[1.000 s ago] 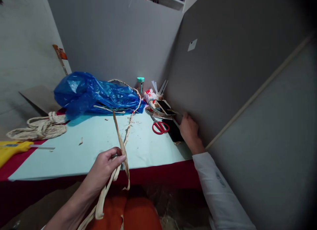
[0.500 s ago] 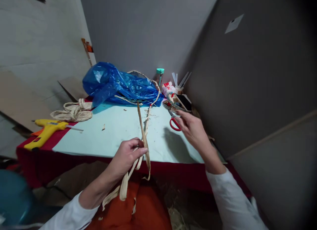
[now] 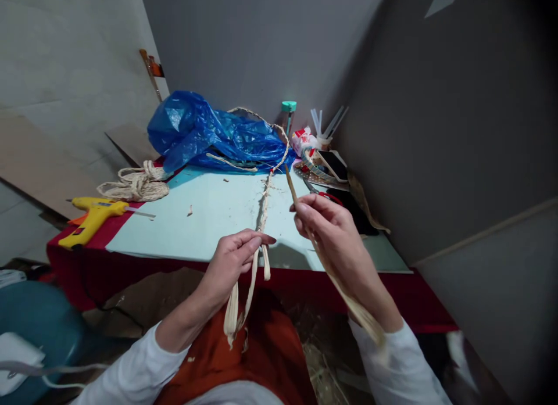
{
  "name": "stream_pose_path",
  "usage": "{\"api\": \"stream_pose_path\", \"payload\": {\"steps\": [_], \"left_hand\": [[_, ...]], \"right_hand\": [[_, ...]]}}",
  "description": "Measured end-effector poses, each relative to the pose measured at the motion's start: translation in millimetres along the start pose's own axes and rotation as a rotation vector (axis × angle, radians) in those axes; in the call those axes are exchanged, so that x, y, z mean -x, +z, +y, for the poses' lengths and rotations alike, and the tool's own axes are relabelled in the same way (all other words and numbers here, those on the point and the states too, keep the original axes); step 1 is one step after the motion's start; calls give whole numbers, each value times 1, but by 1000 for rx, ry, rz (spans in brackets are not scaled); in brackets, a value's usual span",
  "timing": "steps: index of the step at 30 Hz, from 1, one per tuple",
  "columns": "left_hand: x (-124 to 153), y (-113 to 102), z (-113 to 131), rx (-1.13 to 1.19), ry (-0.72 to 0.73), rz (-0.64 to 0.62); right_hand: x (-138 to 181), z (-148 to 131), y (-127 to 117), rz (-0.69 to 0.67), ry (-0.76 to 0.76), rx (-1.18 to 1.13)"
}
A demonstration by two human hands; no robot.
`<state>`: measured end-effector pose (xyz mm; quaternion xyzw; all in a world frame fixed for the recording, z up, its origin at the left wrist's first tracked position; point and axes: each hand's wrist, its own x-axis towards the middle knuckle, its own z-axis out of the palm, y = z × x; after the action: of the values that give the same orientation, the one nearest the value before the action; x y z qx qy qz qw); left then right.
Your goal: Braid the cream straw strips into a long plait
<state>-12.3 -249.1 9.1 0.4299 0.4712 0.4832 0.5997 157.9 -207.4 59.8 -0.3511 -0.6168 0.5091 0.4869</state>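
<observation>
My left hand (image 3: 233,260) pinches the near end of a long braided straw cord (image 3: 264,190), and loose pale strips hang from its fingers over my orange lap. The braid runs across the light blue table top (image 3: 209,219) and loops up onto a blue plastic bag (image 3: 209,135). My right hand (image 3: 333,233) is closed on a separate flat straw strip (image 3: 291,187). That strip's tip points toward the back, and its tail trails down past my wrist. The two hands are close together above the table's near edge.
A yellow glue gun (image 3: 89,216) and a coil of straw rope (image 3: 135,184) lie at the left. At the back right are red-handled scissors (image 3: 325,194), a phone (image 3: 335,164), a teal-capped bottle (image 3: 288,114) and a cup of sticks. Grey walls close the right side.
My right hand came back from the wall side of the table and took hold of a loose straw strip, lifting it beside my left hand. The view swung left and down.
</observation>
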Motion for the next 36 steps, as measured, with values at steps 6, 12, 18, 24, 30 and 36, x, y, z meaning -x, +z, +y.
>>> {"api": "stream_pose_path", "payload": {"steps": [6,12,18,24,30,36], "left_hand": [[-2,1,5,141,89,-30],[-6,5,8,188,36,5],[-5,9,6,144,26,39],[-7,13,9,130,-43,79],[-11,10,11,147,-78,3],[-12,14,8,162,-57,49]], "right_hand": [[33,21,4,17,97,162],[47,32,27,-18,123,209],[48,32,28,49,99,351],[48,35,19,85,76,389],[54,30,26,179,-11,596],[63,30,36,158,-48,804]]}}
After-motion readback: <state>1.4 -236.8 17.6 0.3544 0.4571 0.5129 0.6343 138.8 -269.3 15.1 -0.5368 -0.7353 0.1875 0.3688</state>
